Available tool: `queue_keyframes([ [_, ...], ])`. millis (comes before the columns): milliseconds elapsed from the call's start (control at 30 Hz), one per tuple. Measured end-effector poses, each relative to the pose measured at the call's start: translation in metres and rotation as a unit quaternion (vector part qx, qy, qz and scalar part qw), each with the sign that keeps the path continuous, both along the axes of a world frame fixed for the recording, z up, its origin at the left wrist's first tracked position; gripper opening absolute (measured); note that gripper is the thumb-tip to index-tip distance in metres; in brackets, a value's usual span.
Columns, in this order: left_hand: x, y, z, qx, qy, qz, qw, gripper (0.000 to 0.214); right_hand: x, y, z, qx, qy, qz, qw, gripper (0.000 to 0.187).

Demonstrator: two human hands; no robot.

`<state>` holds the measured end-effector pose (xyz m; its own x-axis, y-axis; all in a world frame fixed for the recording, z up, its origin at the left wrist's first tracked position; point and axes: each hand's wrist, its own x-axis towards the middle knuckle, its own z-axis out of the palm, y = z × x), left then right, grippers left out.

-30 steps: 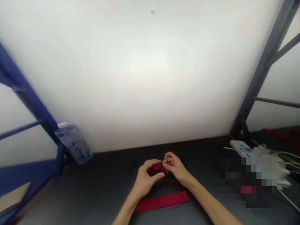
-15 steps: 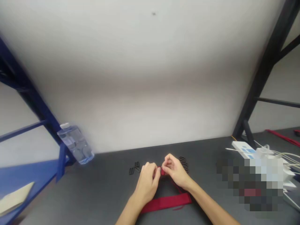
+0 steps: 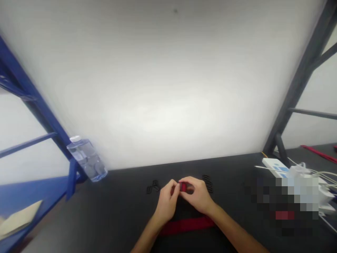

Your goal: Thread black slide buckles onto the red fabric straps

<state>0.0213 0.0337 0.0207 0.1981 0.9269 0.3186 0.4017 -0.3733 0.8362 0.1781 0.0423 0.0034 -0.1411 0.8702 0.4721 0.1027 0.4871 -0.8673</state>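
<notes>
Between my two hands, a small folded piece of red strap (image 3: 183, 187) shows, with a thin dark edge at its left side. My left hand (image 3: 167, 197) pinches its left side with thumb and forefinger. My right hand (image 3: 197, 193) holds it from the right, thumb below and fingers bent over the top. Nearer to me on the dark table, a longer flat red band (image 3: 188, 225) lies crosswise under my forearms. Several black wire-like buckles (image 3: 153, 187) lie left of my hands, and a row of black oval rings (image 3: 207, 183) lies just to the right.
At the left, a clear bottle (image 3: 88, 158) with a white cap stands by a blue metal post (image 3: 39, 95). On the right are a white power strip (image 3: 275, 167), white cables (image 3: 323, 175) and a blurred-out patch. A dark post (image 3: 296, 89) rises behind them.
My right hand has turned from a raised fingertip pinch to a grip over the strap piece. The hands have come together, and more of the folded red piece shows. The view has shifted slightly.
</notes>
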Motion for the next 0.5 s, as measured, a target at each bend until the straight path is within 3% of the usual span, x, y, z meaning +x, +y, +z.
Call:
queue_keyframes([
  [200,-0.005,0.005,0.001,-0.015,-0.032,0.022,0.999,0.031,0.007,0.004,0.000,-0.015,0.003,0.001,1.000,0.031],
  [367,-0.005,0.004,0.008,-0.030,-0.077,-0.018,0.996,0.031,0.011,0.000,0.010,-0.008,-0.021,0.004,1.000,0.024],
  [500,-0.005,0.006,0.004,-0.056,-0.085,-0.026,0.994,0.035,0.012,0.004,0.007,-0.069,0.012,0.040,0.997,0.025],
])
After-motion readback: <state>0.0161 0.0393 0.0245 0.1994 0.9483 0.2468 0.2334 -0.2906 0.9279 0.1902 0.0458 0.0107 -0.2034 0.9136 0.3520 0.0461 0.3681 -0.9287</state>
